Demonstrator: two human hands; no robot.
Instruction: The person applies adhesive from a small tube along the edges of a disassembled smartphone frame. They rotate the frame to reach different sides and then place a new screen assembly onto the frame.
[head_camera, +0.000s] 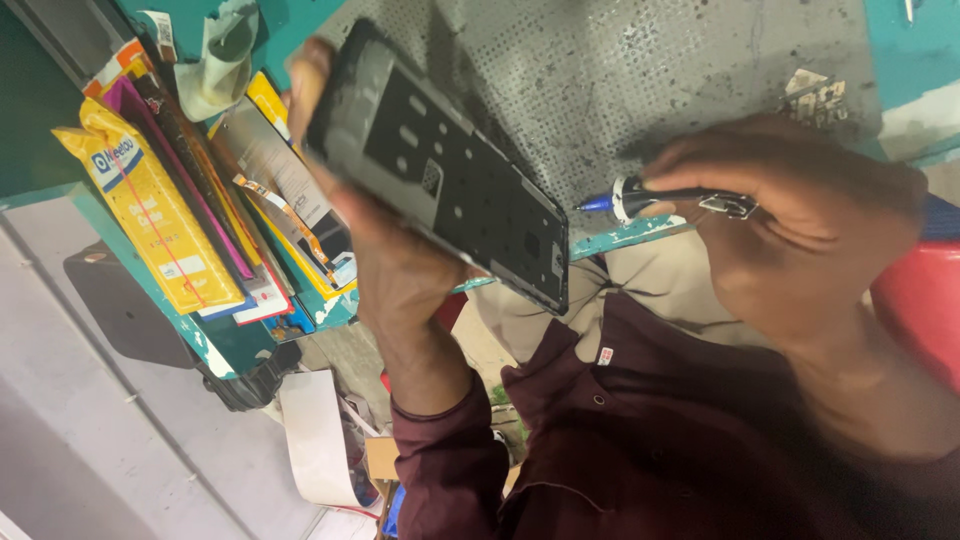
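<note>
1. While raised in front of the chest, closed firmly around a dark phone body (440, 170): that is the left hand (395, 265), with fingers behind the phone and palm under its lower edge.
2. Held slanted and clear of the counter (640, 70), touching nothing but the hand, upper end towards the top left.
3. Facing the camera, no glass or cover, only a flat black inner plate with small cut-outs and holes. By the look of it, already opened up, with the inside bare.
4. To the right, curled shut around a slim pen-like tool (680, 197): the right hand (800, 220), fingers folded over the shaft.
5. Blue tip (597, 204) aimed at the phone's lower end, near it but not touching. Judged from that gap, no contact with the plate at this instant.
6. Cannot tell whether any screws or small parts remain in the plate, being too small and dark to make out.
7. Behind both hands, grey perforated surface of the counter, stained, with teal edging.
8. Far left, leaning stack of flat packages, foremost a yellow packet (150, 200), well apart from both hands.
9. Below, maroon shirt (640, 440) and cuff, then floor clutter, among it a white paper strip (320, 440).
10. At the right edge, part of something red (920, 300), unclear what.
</note>
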